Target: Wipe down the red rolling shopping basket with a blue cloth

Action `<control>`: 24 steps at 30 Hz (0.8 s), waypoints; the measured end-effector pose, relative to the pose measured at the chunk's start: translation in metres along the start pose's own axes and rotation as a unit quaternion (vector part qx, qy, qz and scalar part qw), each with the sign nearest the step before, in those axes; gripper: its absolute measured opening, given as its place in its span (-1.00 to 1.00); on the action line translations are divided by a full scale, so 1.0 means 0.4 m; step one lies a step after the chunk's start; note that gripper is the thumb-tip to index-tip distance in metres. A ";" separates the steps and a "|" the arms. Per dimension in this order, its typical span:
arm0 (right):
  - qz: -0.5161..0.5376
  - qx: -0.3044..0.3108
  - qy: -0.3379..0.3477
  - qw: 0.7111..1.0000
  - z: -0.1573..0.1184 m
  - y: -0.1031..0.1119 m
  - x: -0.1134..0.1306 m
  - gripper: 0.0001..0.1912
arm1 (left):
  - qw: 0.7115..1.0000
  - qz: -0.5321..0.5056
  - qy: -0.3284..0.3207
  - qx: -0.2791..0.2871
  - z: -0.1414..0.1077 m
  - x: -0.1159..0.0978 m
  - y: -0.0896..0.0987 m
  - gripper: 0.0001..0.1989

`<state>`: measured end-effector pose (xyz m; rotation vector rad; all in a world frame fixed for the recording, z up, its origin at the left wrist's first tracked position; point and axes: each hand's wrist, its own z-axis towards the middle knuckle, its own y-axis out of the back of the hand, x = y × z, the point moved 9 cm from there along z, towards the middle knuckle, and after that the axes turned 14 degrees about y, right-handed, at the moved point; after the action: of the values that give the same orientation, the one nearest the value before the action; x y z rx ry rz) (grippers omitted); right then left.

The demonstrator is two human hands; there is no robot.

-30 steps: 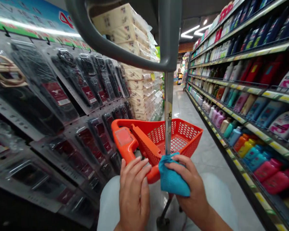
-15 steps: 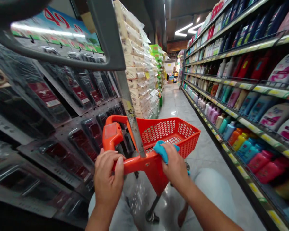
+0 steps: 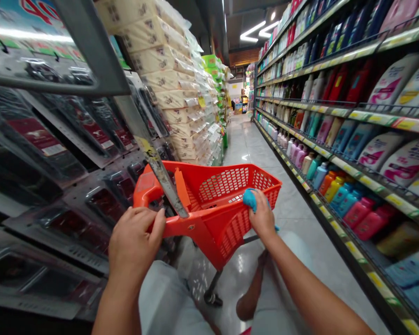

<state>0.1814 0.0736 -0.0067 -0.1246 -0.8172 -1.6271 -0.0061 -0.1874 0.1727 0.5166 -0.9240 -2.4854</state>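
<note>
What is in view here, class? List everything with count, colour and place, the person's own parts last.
Shopping cart: 1, orange-red, centre
Cloth: 1, blue, against shopping cart's side
Caster wheel: 1 clear, dark, under shopping cart
Pole: 1, grey, slanting up at shopping cart's left end
Loop frame: 1, grey, atop pole
Packaged belts: many, dark, left
Sign: 1, blue with red digits, upper left
Wrapped packs: many, cream, stacked behind belts
Green packs: several, farther back
Bottles: many, mixed colours, right shelves
Zigzag lights: 2, white, ceiling
Floor: 1, grey, below
Left hand: 1, bare, on shopping cart's handle
Right hand: 1, bare, holding cloth
Trouser legs: 2, pale blue, bottom
</note>
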 end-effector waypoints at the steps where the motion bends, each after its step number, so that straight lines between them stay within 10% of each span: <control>1: 0.013 0.007 0.024 1.000 -0.013 -0.023 0.049 -0.30 | 1.000 0.026 -0.001 -0.002 0.007 -0.006 -0.001 -0.55; 6: 0.075 0.025 0.107 0.991 -0.039 -0.065 0.142 -0.25 | 0.997 0.062 -0.041 0.022 0.025 -0.017 -0.007 -0.49; 12: 0.014 -0.149 -0.166 0.975 -0.002 0.093 -0.242 -0.57 | 0.996 0.050 -0.068 -0.010 0.030 -0.005 0.002 -0.46; 15: -0.019 -0.207 -0.236 0.949 -0.011 0.097 -0.301 -0.56 | 0.995 0.076 -0.057 -0.043 0.029 -0.006 0.003 -0.46; 21: 0.035 -0.134 -0.133 0.981 -0.159 -0.131 -0.009 -0.61 | 0.993 0.072 -0.073 -0.067 0.025 -0.012 -0.002 -0.49; 24: 0.082 0.018 -0.006 0.996 -0.221 -0.227 0.105 -0.58 | 0.994 0.061 -0.075 -0.057 0.031 -0.006 -0.004 -0.50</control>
<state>0.1207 -0.0109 -0.0902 -0.1717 -0.8225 -1.4582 -0.0105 -0.1785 0.1808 0.2317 -0.8359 -2.4732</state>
